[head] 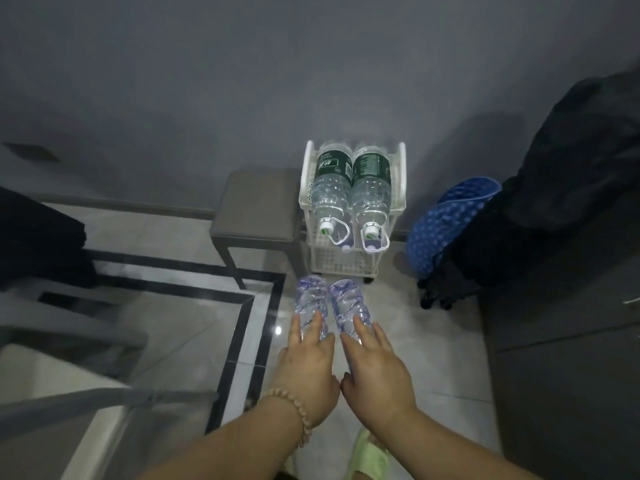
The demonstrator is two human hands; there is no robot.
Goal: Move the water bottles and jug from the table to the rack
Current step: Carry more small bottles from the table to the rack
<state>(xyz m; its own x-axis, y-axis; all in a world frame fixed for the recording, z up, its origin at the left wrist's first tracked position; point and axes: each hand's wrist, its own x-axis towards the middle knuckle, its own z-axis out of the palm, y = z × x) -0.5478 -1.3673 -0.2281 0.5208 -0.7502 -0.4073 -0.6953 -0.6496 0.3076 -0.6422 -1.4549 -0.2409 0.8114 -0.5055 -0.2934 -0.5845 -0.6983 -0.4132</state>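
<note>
2 small clear water bottles [329,308], 1 gripped in each: left hand [306,365], right hand [375,368], carried low toward the white rack [398,202]. 2 green-label jugs [349,188] lie on top. Thin ribbed plastic, probably light, crushable; hold mid-body.

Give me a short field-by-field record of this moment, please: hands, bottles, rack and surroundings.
left hand: grips left small bottle, beaded bracelet on wrist
right hand: grips right small bottle
small bottles: clear, side by side, bases pointing toward rack
rack: white, on floor by wall
jugs: left jug and right jug lie on top tier, green labels, caps toward camera
stool: grey, left of rack
blue item: right of rack
</note>
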